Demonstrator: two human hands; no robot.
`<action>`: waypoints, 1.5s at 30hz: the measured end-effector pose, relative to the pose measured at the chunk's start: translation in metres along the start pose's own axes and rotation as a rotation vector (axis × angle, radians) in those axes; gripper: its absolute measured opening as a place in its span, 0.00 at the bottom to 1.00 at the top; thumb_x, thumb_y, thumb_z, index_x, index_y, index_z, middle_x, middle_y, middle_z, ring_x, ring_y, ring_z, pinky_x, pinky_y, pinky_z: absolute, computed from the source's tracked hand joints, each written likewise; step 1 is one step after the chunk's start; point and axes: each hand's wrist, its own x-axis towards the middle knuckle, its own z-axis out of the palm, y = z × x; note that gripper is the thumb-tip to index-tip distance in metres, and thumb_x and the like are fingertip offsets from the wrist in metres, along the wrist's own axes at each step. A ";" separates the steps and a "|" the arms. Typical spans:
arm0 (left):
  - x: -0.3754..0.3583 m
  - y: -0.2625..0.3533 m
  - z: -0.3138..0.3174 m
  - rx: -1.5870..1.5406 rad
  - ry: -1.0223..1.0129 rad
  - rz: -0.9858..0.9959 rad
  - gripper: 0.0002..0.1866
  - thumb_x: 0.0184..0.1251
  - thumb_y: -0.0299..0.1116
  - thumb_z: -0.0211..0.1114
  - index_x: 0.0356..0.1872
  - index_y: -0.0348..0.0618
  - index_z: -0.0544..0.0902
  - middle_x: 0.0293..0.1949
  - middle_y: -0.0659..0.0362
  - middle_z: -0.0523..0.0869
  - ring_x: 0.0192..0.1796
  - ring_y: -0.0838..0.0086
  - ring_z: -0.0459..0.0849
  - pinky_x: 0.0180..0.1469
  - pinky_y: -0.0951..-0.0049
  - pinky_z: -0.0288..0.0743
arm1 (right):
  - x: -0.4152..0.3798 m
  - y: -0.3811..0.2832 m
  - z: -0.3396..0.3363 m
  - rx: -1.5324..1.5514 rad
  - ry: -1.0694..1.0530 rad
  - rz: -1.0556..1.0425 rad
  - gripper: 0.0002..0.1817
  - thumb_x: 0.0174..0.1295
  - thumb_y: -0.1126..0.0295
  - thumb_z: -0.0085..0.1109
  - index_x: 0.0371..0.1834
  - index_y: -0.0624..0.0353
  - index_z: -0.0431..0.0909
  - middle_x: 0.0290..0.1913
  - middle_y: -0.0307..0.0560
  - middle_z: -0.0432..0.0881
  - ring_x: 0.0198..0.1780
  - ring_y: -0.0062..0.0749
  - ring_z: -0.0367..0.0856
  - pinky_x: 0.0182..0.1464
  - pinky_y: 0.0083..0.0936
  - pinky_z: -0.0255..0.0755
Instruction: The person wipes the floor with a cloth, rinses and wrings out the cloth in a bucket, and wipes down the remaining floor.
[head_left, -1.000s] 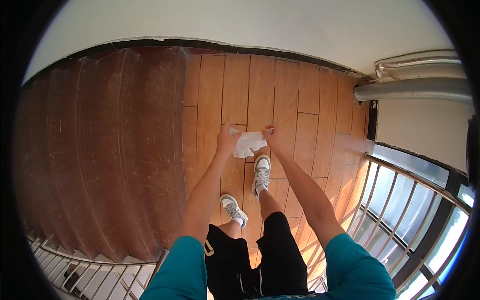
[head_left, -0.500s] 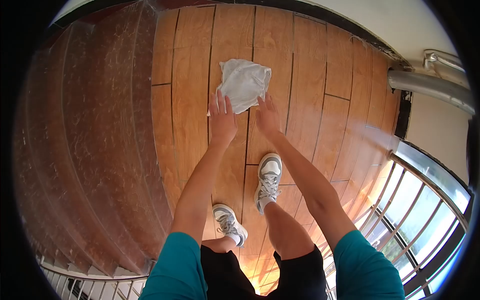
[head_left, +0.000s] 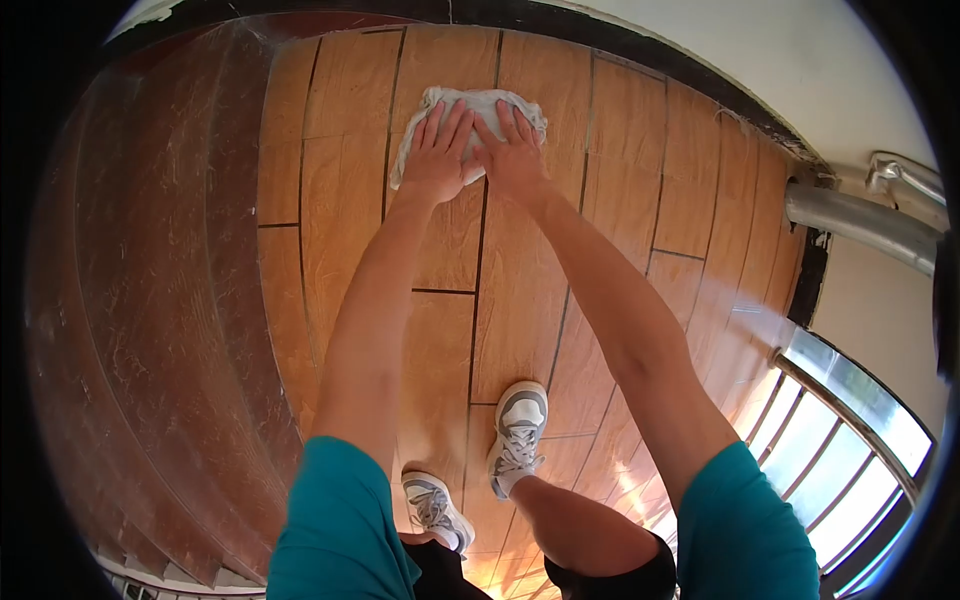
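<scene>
A whitish, crumpled cloth (head_left: 474, 108) lies on the wood-look tiled floor (head_left: 440, 330), near the top of the view. Both hands rest flat on it, side by side, with fingers pointing away from me. My left hand (head_left: 438, 160) covers the cloth's left part, fingers slightly apart. On its right part is my right hand (head_left: 512, 155), fingers spread. The two hands nearly meet at the thumbs. Neither hand is closed round the cloth, and its middle is partly hidden beneath them.
Dark red-brown steps (head_left: 150, 300) run down the left side. A metal pipe (head_left: 860, 222) sticks out at the right, above a curved railing (head_left: 850, 415) by a window. My two shoes (head_left: 520, 430) stand on the floor below. A black-edged wall borders the top.
Both hands have moved forward from the cloth's near edge onto it, and now press on top. The cloth looks more bunched and sits higher in view. The view has shifted.
</scene>
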 end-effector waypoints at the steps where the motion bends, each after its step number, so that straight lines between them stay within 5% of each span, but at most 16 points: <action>1: 0.017 -0.003 -0.005 0.020 -0.025 0.008 0.40 0.82 0.62 0.43 0.86 0.55 0.50 0.87 0.65 0.41 0.88 0.61 0.35 0.86 0.55 0.32 | 0.021 0.015 0.003 -0.010 0.002 0.001 0.32 0.79 0.54 0.49 0.85 0.33 0.57 0.88 0.49 0.44 0.87 0.55 0.42 0.82 0.58 0.46; 3: 0.036 -0.009 -0.011 0.028 -0.018 0.033 0.39 0.83 0.61 0.43 0.86 0.55 0.49 0.87 0.64 0.40 0.88 0.61 0.35 0.86 0.54 0.33 | 0.053 0.044 0.007 -0.029 -0.053 -0.099 0.31 0.79 0.54 0.48 0.84 0.28 0.58 0.88 0.49 0.44 0.87 0.55 0.42 0.81 0.60 0.48; 7: 0.021 0.001 0.003 0.035 0.017 0.019 0.38 0.83 0.61 0.42 0.86 0.55 0.50 0.87 0.63 0.41 0.88 0.60 0.35 0.86 0.53 0.33 | 0.029 0.020 -0.008 -0.113 -0.145 0.028 0.30 0.77 0.56 0.51 0.83 0.28 0.62 0.88 0.49 0.45 0.87 0.56 0.42 0.81 0.63 0.50; 21: -0.225 0.102 0.045 -0.156 0.004 0.041 0.44 0.75 0.57 0.57 0.83 0.43 0.55 0.86 0.53 0.47 0.86 0.46 0.41 0.83 0.40 0.38 | -0.237 -0.051 0.022 0.071 -0.183 0.075 0.37 0.70 0.57 0.62 0.83 0.35 0.62 0.88 0.51 0.41 0.87 0.59 0.38 0.81 0.67 0.45; 25: -0.212 0.081 0.040 -0.157 -0.069 0.092 0.43 0.77 0.59 0.55 0.84 0.44 0.55 0.86 0.54 0.47 0.86 0.49 0.42 0.83 0.42 0.39 | -0.226 -0.048 0.021 0.050 -0.185 0.080 0.37 0.70 0.56 0.62 0.83 0.34 0.62 0.88 0.51 0.41 0.87 0.59 0.38 0.81 0.67 0.45; 34: 0.036 0.028 -0.001 0.156 0.006 0.198 0.38 0.82 0.66 0.40 0.86 0.64 0.48 0.87 0.69 0.42 0.87 0.62 0.38 0.86 0.56 0.38 | -0.014 0.068 -0.011 -0.122 0.065 0.025 0.29 0.82 0.46 0.38 0.84 0.26 0.58 0.87 0.49 0.47 0.87 0.55 0.40 0.84 0.57 0.42; 36: 0.043 0.035 0.001 0.273 0.024 0.135 0.37 0.83 0.64 0.39 0.86 0.66 0.48 0.87 0.71 0.42 0.87 0.63 0.38 0.86 0.57 0.39 | -0.004 0.084 -0.010 -0.029 0.089 -0.061 0.29 0.81 0.45 0.40 0.83 0.26 0.60 0.86 0.58 0.49 0.84 0.65 0.47 0.80 0.63 0.52; 37: 0.038 0.031 0.017 0.114 0.218 0.192 0.35 0.85 0.62 0.39 0.86 0.66 0.50 0.87 0.69 0.44 0.87 0.61 0.40 0.86 0.54 0.41 | -0.006 0.084 -0.008 -0.059 0.163 -0.092 0.28 0.81 0.45 0.40 0.82 0.28 0.64 0.85 0.59 0.52 0.84 0.66 0.48 0.79 0.64 0.52; 40: -0.004 0.043 0.030 -0.001 0.251 0.191 0.33 0.85 0.59 0.41 0.85 0.65 0.54 0.87 0.65 0.47 0.87 0.57 0.43 0.85 0.51 0.42 | -0.047 0.058 -0.003 -0.189 0.050 0.010 0.28 0.82 0.45 0.38 0.83 0.26 0.60 0.87 0.52 0.48 0.87 0.57 0.41 0.83 0.58 0.46; 45: -0.165 0.092 0.026 -0.160 0.062 0.178 0.36 0.81 0.54 0.54 0.81 0.45 0.63 0.85 0.51 0.52 0.85 0.43 0.46 0.82 0.40 0.42 | -0.205 -0.002 0.025 0.080 0.086 -0.011 0.28 0.75 0.51 0.54 0.78 0.34 0.71 0.86 0.57 0.49 0.86 0.63 0.41 0.80 0.68 0.43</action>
